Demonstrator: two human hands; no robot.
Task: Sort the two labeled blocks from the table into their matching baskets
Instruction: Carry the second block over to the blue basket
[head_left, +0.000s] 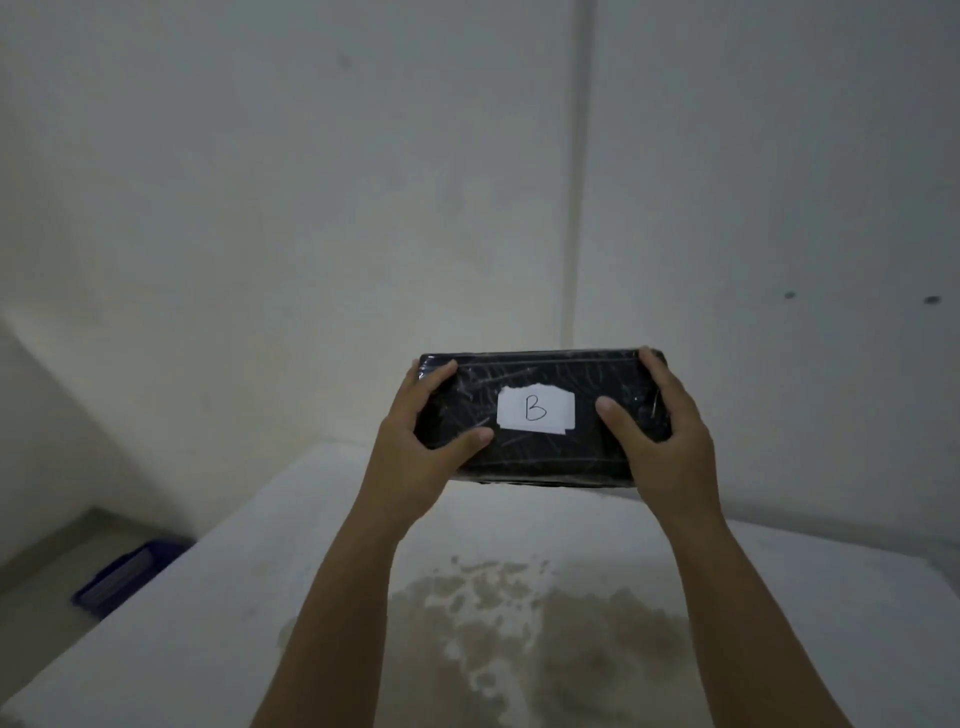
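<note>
A black block wrapped in shiny film (540, 457) is held up in the air over the far part of the table, its top tilted toward me. A white paper label with a handwritten "B" (536, 409) is stuck on its middle. My left hand (415, 447) grips the block's left end, thumb on top. My right hand (670, 447) grips the right end the same way. No second block is in view.
A white table (260, 597) with a brownish stain (540, 639) fills the lower view. On the floor at the left, beside the table, stands a blue basket (124, 577). Pale walls close the space behind.
</note>
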